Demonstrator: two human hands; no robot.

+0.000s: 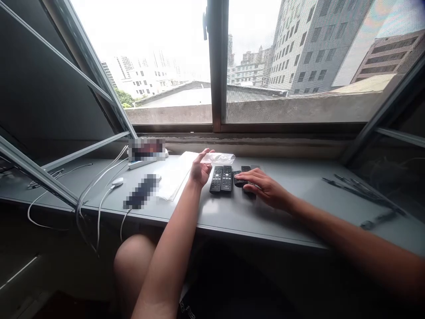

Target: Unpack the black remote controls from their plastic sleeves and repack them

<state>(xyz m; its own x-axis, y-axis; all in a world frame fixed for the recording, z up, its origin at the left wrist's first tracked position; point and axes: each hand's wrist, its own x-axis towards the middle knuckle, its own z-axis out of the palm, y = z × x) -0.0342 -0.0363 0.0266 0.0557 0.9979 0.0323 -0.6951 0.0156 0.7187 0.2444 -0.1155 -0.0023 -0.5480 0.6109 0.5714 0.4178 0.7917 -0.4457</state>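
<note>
Remotes [216, 179] on grey worktop [265, 221], four visible, all black with button pads. Two lie side by side, parallel, touching or nearly so. Other two sit just right of them, mostly under right hand [264, 188], one at an angle, partly hidden. Right hand is palm down, fingers extended across those two and resting on them, no closed grip visible. Left hand [200, 169] is open, fingers spread and raised, palm turned toward the remotes, not on them. Its fingertips are at the end of clear plastic bag [219, 158], which lies behind the remotes; contact can't be told from this view. White paper sheets [172, 175] lie just left of left hand. Further left: pixelated object [142, 191], too blurred to identify, white computer mouse [117, 181] with its cable trailing over the worktop edge, and second pixelated item [146, 149] on a white strip. Bundle of thin black rods [360, 189] lies far right, well apart from the hands. Open window [299, 53] runs behind the worktop.
</note>
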